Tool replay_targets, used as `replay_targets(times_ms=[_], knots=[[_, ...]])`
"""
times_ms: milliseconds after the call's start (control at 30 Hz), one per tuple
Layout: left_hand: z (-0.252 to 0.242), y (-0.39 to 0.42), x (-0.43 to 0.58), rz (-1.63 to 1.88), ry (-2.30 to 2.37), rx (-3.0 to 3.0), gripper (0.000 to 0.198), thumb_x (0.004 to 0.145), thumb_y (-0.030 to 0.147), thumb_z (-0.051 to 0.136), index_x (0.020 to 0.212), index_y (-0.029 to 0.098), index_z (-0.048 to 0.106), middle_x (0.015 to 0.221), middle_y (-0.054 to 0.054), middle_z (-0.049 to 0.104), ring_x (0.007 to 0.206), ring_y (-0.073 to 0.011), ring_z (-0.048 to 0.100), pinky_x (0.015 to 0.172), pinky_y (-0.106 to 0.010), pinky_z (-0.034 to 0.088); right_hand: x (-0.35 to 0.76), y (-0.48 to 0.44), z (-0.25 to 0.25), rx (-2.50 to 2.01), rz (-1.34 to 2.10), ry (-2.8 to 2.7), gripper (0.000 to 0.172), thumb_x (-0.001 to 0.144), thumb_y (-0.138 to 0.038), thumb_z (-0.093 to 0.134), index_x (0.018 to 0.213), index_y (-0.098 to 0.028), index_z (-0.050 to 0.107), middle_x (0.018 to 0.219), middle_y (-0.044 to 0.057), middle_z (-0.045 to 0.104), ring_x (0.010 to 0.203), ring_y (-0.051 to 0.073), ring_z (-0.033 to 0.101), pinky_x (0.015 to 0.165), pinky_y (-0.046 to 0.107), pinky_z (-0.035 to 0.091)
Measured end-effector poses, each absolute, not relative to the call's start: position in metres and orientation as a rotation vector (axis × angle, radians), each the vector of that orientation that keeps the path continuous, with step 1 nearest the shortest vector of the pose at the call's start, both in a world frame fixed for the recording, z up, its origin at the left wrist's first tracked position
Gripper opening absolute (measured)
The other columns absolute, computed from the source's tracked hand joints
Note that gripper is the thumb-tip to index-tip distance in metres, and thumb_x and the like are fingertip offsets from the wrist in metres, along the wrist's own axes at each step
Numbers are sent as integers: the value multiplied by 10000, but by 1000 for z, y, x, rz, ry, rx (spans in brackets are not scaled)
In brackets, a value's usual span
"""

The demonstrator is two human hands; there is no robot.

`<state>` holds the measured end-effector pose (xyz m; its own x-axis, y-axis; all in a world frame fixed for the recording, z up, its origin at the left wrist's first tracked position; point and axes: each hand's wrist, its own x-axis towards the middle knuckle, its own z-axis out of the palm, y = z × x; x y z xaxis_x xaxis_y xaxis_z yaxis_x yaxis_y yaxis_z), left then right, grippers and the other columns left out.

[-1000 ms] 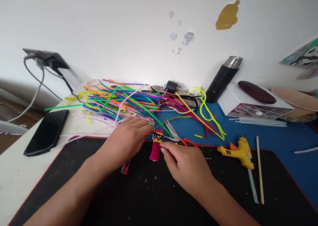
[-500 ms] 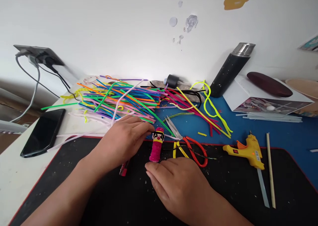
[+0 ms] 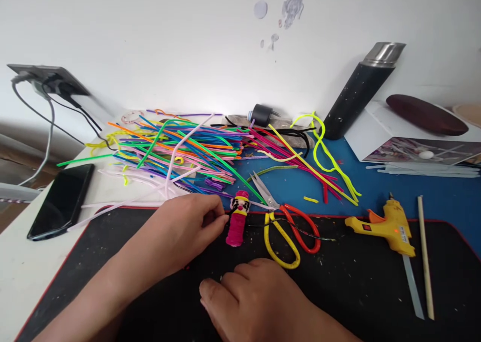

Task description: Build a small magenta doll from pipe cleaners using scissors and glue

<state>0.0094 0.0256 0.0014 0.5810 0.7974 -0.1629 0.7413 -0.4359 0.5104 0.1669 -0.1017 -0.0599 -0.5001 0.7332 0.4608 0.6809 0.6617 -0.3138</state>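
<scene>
My left hand (image 3: pixel 184 232) reaches forward, fingertips pinched together (forearm angling in from the left); my right hand (image 3: pixel 255 299) lies nearer, palm down, fingers loosely curled.

A single camera sits on the person's head and looks forward and down across the desk (image 3: pixel 22 277) toward the white wall (image 3: pixel 150 41) at its far edge. It is close: both forearms enter from the bottom edge, and the left hand (image 3: pixel 180 232) and right hand (image 3: pixel 255 297) fill the lower middle. The black mat (image 3: pixel 356 292) lies nearest. The view is wide, taking in the phone (image 3: pixel 60 202) at the left and the white box (image 3: pixel 379 131) at the right.
</scene>
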Motion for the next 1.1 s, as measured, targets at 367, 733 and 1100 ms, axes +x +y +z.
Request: replay_targets(times_ms=[367,733,1100], knots=[[3,21,22,-20,1271,1933,248,932,356,586,708,268,647,588,60,743,428,-149,585,472,-266,375,157,-107,-79,-1117,36,-2378,124,933,-170,636,841,-234,582,549,-17,630,393,196,558,393,358,222],[6,18,28,-142,1279,1969,242,921,311,556,698,262,638,596,41,752,491,-169,619,505,-268,380,149,-112,-84,-1114,121,-2434,176,874,-292,749,807,-226,600,525,-8,662,361,183,549,371,350,163],[3,15,31,-68,1277,2032,268,918,355,545,690,250,641,631,4,748,510,-175,626,501,-275,364,148,-112,-81,-1163,84,-2466,172,937,-288,749,855,-223,613,536,0,674,375,205,576,364,331,227]])
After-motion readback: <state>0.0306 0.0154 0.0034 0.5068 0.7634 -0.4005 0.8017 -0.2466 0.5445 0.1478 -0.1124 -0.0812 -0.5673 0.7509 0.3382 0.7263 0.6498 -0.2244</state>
